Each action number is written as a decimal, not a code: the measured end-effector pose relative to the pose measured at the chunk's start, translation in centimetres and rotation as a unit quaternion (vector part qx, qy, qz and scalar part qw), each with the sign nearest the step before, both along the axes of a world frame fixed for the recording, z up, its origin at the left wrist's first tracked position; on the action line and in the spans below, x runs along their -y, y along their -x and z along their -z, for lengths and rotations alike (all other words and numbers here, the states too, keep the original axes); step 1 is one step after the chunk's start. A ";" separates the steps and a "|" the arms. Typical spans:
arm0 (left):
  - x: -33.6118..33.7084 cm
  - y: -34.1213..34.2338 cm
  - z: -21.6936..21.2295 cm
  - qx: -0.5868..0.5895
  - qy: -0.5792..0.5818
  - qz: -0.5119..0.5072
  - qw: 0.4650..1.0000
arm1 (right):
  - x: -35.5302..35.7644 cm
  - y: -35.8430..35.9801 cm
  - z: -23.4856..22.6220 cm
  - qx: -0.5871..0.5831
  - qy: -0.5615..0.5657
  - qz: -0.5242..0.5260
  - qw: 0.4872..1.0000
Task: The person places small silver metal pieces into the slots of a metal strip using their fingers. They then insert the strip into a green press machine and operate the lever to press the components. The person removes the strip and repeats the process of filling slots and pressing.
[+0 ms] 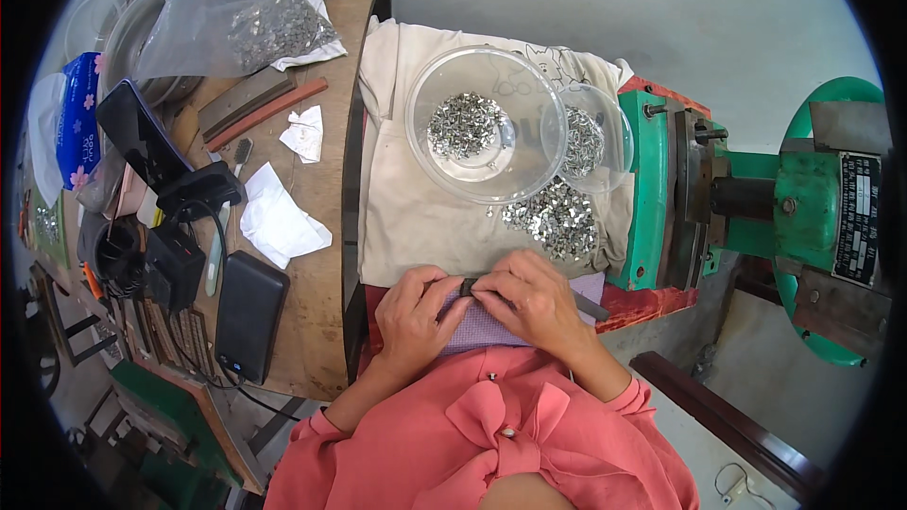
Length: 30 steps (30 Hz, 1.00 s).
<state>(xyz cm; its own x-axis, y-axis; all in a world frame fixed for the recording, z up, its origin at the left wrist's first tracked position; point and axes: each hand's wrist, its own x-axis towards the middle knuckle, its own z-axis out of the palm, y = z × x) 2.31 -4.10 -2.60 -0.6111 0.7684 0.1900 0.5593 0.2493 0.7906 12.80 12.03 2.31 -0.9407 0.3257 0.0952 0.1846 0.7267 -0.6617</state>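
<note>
Close in front of me, above a purple cloth [479, 319], my two hands meet at the fingertips. My left hand [413, 307] is closed, its thumb and fingers pinching the left end of a slim dark grey bar [467, 287]. My right hand [531, 300] curls over the bar from the other side, fingers closed on it. A flat grey end [591, 306] sticks out beyond the right hand, seemingly of the same bar; the hand hides the stretch between. Whether a small metal piece sits between the fingertips cannot be seen.
Beyond my hands, a clear round tub [416, 146] holds small shiny metal pieces. A loose metal pile [557, 219] and a clear lid [619, 132] with more pieces lie on beige cloth [397, 227]. Right stands a green vise [644, 189]; left, a wooden table [316, 321] with a power bank [251, 316].
</note>
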 end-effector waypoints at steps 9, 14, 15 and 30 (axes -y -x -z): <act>0.0 0.0 0.1 0.001 -0.002 -0.001 1.000 | 0.8 0.2 0.2 -0.003 -0.052 0.000 0.999; 0.0 0.0 0.1 0.002 -0.002 -0.002 1.000 | 1.1 0.3 0.1 -0.003 -0.086 0.003 0.996; 0.0 0.0 0.1 0.002 -0.002 -0.002 1.000 | 1.2 0.3 0.0 -0.003 -0.091 0.005 0.996; -0.1 0.1 -0.2 0.010 0.001 0.004 1.000 | -0.2 -5.0 -1.3 -0.004 -0.024 0.163 0.986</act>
<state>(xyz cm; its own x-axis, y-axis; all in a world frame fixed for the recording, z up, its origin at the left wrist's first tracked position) 2.26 -4.02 -2.40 -0.6080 0.7741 0.1761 0.5463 0.2470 0.8004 17.84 12.25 3.64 -0.7855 0.6060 0.1253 0.4083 0.6598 -0.6309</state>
